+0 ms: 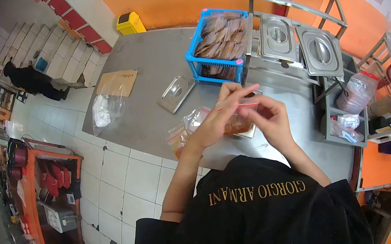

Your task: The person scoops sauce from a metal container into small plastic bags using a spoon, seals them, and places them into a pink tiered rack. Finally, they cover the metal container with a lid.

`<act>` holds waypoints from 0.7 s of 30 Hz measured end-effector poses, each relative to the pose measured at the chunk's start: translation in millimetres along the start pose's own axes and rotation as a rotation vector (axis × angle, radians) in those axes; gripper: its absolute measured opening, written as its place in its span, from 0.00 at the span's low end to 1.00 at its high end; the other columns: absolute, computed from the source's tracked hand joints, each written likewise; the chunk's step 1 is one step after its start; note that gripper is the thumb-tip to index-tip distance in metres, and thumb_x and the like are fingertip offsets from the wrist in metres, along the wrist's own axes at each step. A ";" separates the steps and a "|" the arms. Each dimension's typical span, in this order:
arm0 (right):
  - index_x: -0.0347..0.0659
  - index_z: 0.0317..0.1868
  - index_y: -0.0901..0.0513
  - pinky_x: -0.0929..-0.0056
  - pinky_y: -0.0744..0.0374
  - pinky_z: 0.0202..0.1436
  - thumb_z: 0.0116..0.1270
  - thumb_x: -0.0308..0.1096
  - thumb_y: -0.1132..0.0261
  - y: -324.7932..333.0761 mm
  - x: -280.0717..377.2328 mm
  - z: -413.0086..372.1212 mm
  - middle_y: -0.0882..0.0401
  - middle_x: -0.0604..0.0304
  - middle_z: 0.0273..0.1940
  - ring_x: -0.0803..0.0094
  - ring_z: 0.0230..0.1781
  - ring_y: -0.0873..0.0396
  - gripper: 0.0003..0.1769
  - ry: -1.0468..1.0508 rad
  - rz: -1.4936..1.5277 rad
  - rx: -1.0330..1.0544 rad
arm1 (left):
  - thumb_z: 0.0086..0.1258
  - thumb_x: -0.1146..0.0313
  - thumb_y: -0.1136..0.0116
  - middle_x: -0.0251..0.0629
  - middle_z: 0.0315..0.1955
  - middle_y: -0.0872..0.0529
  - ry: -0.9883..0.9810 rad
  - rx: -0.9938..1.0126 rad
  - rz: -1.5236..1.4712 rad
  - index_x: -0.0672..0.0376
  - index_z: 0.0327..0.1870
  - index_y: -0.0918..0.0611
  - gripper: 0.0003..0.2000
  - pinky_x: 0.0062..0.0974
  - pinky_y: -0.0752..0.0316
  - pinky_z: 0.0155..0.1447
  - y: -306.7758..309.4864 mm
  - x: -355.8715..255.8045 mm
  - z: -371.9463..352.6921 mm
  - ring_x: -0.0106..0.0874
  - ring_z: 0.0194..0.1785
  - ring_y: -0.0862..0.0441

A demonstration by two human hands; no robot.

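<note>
A clear zip bag [237, 125] with a red closure strip and orange-brown contents is between my hands, over the steel table. My left hand [214, 125] is at the left end of the strip, its fingers closed on the bag's top edge. On the other side, my right hand [269, 112] pinches the strip between thumb and fingers. The bag's lower part is above or on a pale flat object, perhaps a scale, mostly hidden. Left of my left wrist lie more filled zip bags [178, 139], partly covered by my forearm.
A blue crate [191, 63] of stacked brown packets stands at the back, near a loose steel lid [177, 94]. Lidded steel pans [276, 36] sit under a metal frame to the right. Brown paper [119, 82] and a plastic bag [103, 111] lie left. Another person [33, 79] is far left.
</note>
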State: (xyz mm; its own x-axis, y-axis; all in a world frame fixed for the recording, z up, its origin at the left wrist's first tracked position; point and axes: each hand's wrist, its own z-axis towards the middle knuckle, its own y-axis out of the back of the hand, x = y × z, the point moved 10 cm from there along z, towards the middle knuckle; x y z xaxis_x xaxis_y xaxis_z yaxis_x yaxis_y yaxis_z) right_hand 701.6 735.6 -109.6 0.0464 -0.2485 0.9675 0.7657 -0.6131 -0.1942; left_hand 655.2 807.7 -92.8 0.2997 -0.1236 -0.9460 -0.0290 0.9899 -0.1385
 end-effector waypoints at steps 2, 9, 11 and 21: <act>0.33 0.39 0.20 0.81 0.24 0.38 0.62 0.24 0.36 4.5 6.8 1.2 0.19 0.63 0.34 0.80 0.35 0.22 0.06 0.014 0.045 -0.045 | 0.74 0.54 0.63 0.36 0.47 0.30 0.063 0.026 0.306 0.63 0.63 0.30 0.25 0.25 0.44 0.64 -2.0 1.8 -1.4 0.28 0.54 0.33; 0.34 0.35 0.19 0.81 0.26 0.34 0.58 0.24 0.34 20.9 17.2 -3.9 0.20 0.61 0.31 0.79 0.29 0.23 0.04 0.223 -0.303 -0.122 | 0.63 0.80 0.43 0.33 0.39 0.24 0.004 -0.382 0.168 0.64 0.53 0.26 0.16 0.17 0.27 0.49 35.9 7.8 -27.5 0.20 0.42 0.25; 0.33 0.32 0.20 0.79 0.26 0.33 0.55 0.23 0.34 18.0 24.4 -5.9 0.21 0.58 0.29 0.75 0.27 0.23 0.04 0.289 -0.394 -0.124 | 0.63 0.79 0.43 0.34 0.37 0.22 -0.041 -0.410 0.185 0.64 0.53 0.26 0.16 0.19 0.26 0.48 36.2 5.6 -30.8 0.21 0.42 0.23; 0.33 0.28 0.22 0.77 0.24 0.32 0.51 0.23 0.35 7.0 28.0 -6.1 0.22 0.57 0.27 0.71 0.27 0.22 0.04 0.337 -0.473 -0.076 | 0.61 0.80 0.41 0.35 0.33 0.19 -0.146 -0.342 0.248 0.62 0.57 0.30 0.22 0.21 0.24 0.47 28.2 -5.1 -31.9 0.23 0.40 0.20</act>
State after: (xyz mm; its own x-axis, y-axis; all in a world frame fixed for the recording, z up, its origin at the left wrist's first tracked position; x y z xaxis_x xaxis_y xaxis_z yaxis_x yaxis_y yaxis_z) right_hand 704.3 719.7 -84.8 -0.5057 -0.1518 0.8493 0.6050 -0.7642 0.2236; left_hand 622.5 834.1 -101.2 0.3749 0.1504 -0.9148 -0.4233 0.9056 -0.0246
